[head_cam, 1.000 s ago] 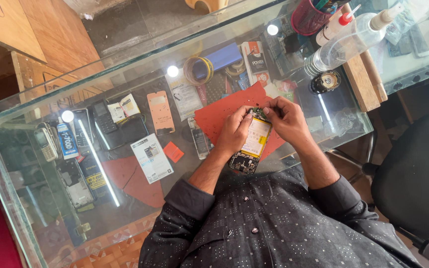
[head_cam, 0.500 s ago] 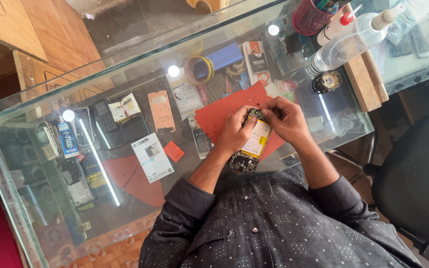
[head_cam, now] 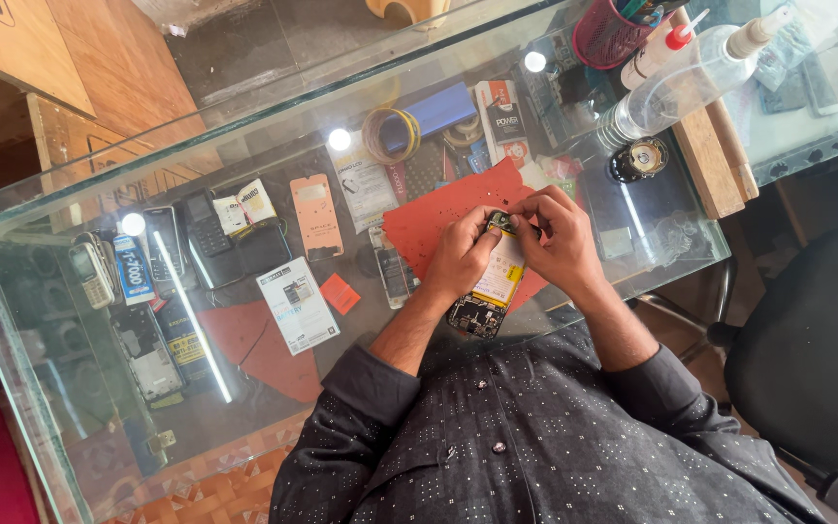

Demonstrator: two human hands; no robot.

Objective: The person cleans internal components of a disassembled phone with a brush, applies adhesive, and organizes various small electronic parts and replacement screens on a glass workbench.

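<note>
While the opened phone [head_cam: 490, 283] is gripped by the left hand [head_cam: 460, 257], its top edge is pinched between right hand [head_cam: 557, 239] fingertips, above the red mat [head_cam: 426, 218] on the glass counter [head_cam: 273, 146].

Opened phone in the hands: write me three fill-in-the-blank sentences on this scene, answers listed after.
1. Both hands, left hand and right hand, hold an opened phone above a ____ mat.
2. The counter top is made of ____.
3. The clear squeeze bottle lies on the person's ____ side.

Missing words: red; glass; right
</note>
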